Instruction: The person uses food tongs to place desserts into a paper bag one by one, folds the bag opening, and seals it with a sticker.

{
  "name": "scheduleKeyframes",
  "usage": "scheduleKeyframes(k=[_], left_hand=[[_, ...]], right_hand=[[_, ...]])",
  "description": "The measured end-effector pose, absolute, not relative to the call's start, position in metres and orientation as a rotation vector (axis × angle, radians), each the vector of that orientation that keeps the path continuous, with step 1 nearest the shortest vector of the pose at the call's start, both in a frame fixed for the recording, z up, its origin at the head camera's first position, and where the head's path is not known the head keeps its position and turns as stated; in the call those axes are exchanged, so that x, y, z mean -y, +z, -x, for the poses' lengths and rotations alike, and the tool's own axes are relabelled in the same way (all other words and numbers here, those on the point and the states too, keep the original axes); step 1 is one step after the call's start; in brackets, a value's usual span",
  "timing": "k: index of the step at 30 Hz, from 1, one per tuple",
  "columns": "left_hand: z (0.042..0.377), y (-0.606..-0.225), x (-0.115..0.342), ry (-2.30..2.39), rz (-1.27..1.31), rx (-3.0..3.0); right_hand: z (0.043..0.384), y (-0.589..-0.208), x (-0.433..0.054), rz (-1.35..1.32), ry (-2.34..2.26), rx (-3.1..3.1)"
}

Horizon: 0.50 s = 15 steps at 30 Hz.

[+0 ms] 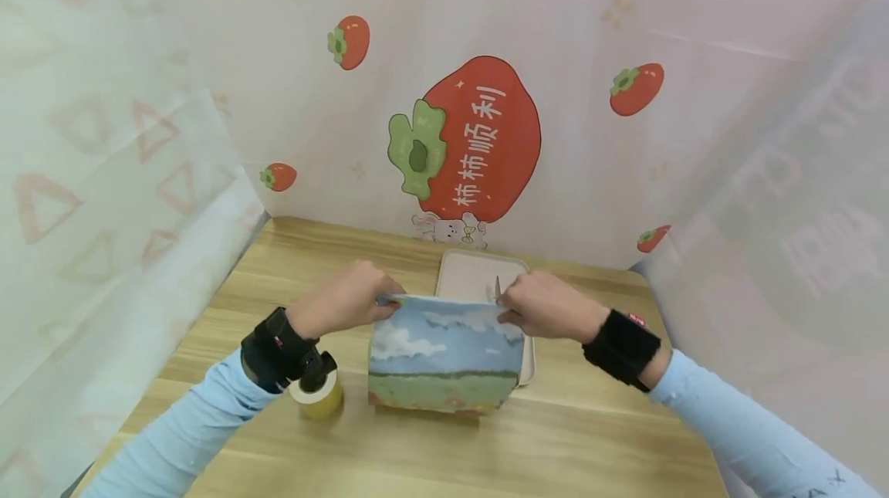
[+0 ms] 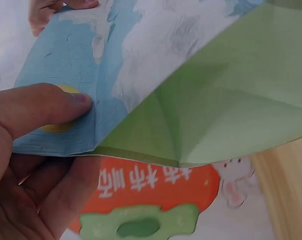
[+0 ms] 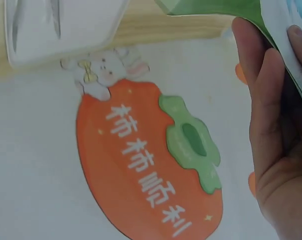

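A paper bag (image 1: 444, 355) printed with blue sky, clouds and a green field stands on the table between my hands, its top edge flattened and folded. My left hand (image 1: 347, 297) pinches the top left corner, thumb on the printed face and fingers behind. Under that thumb, in the left wrist view, a round yellow sticker (image 2: 58, 128) shows on the blue paper. The bag's plain green side (image 2: 236, 105) bulges out below the fold. My right hand (image 1: 549, 305) pinches the top right corner, its fingers (image 3: 267, 100) behind the paper.
Behind the bag lies a white tray (image 1: 475, 270) with thin pointed grey things (image 3: 55, 20) on it. A yellow roll of tape (image 1: 322, 401) stands left of the bag, near my left wrist. A printed curtain (image 1: 576, 197) closes off the table's back edge.
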<state>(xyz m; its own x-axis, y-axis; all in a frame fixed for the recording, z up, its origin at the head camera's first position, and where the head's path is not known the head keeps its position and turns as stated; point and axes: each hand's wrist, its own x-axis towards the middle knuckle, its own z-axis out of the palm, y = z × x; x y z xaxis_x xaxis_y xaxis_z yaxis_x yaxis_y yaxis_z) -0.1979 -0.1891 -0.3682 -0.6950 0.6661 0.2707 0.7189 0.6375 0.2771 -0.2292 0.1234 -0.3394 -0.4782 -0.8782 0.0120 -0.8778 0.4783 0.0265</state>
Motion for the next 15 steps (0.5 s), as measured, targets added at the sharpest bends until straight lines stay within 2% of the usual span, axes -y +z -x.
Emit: scheduleKeyframes(k=[8,15], left_hand=[[0.183,-0.398,0.17,-0.529,1.237,2.685],[0.172,-0.414,0.157,-0.501,1.217,2.598]], right_hand=[[0.196,-0.374,-0.146,-1.531,-0.059,2.711],[0.183,-0.38,-0.157,-1.5,-0.144,2.646]])
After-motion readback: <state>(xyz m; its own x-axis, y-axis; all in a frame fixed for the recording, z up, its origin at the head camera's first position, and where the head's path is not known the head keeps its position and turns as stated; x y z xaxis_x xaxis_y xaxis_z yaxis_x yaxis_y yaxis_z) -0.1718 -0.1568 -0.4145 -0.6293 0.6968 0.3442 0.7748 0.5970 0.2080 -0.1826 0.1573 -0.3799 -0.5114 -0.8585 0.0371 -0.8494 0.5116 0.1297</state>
